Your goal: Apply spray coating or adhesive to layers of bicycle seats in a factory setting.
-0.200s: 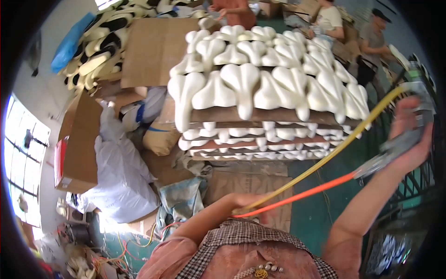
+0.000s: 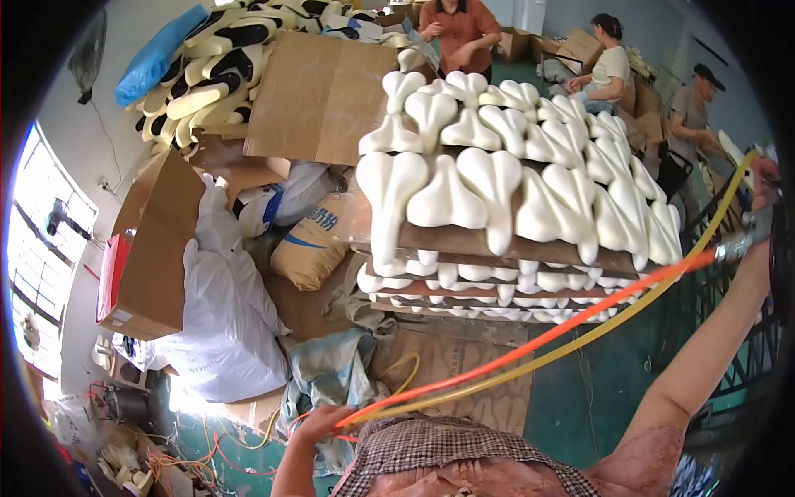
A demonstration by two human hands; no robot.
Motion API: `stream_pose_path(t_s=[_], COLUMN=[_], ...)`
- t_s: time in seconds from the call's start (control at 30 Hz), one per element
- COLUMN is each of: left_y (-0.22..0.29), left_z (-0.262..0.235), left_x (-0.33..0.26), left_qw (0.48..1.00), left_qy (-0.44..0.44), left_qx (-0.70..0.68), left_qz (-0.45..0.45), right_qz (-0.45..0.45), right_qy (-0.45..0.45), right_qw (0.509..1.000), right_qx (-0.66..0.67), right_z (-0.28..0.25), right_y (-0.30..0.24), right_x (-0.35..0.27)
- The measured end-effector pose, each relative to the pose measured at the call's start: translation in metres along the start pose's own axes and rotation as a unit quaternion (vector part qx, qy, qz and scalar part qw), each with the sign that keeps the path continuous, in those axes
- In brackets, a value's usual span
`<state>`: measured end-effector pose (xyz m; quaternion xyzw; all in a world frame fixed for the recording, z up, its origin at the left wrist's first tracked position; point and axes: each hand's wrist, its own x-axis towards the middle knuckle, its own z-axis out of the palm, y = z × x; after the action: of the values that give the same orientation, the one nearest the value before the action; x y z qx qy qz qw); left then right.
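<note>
My left hand (image 2: 321,424) is closed around an orange hose (image 2: 580,316) and a yellow hose (image 2: 571,348) at the lower middle, just left of my checked apron (image 2: 447,443). From there both hoses stretch up to the right. At the far right edge my raised right hand (image 2: 762,186) grips a grey metal spray gun (image 2: 744,238), where the hoses end; the dark rim hides part of it. In front of me, boards stacked in layers carry white foam bicycle saddles (image 2: 489,195), their noses hanging over the edge.
On the left stand an open cardboard box (image 2: 157,257), a white plastic sack (image 2: 224,331) and a tan paper sack (image 2: 308,248). Black-and-cream foam pieces (image 2: 207,91) are heaped behind a cardboard sheet (image 2: 319,99). Several people work at the back. Loose hoses (image 2: 219,447) lie lower left.
My left hand has moved left and down along the hoses, which now stretch longer and cross. The right hand has gone further toward the right edge with the spray gun. The view has shifted.
</note>
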<state>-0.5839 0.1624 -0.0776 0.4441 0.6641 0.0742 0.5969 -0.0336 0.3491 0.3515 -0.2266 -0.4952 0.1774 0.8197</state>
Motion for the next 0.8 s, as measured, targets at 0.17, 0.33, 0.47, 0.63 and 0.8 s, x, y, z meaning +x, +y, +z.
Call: stream_pose_path(t_s=[0.17, 0.33, 0.47, 0.63, 0.8], left_y=[0.058, 0.129, 0.111, 0.102, 0.104], left_z=[-0.109, -0.190, -0.201, -0.193, -0.186], left_x=[-0.058, -0.049, -0.009, 0.025, 0.026], left_qw=[0.930, 0.961, 0.988, 0.990, 0.992], left_qy=[0.258, 0.233, 0.123, 0.022, 0.047], left_qx=[-0.127, 0.032, 0.002, -0.010, 0.005], left_qz=[0.227, 0.148, 0.092, 0.139, 0.113], right_qz=[0.365, 0.425, 0.373, 0.336, 0.327], right_qy=[-0.184, -0.273, -0.316, -0.355, -0.283], right_qw=[0.912, 0.833, 0.818, 0.808, 0.830], right_qx=[-0.009, -0.227, -0.305, -0.328, -0.353], right_z=[0.094, 0.202, 0.259, 0.281, 0.276], right_y=[0.077, 0.131, 0.168, 0.173, 0.172], right_x=[-0.050, -0.111, -0.103, -0.088, -0.078])
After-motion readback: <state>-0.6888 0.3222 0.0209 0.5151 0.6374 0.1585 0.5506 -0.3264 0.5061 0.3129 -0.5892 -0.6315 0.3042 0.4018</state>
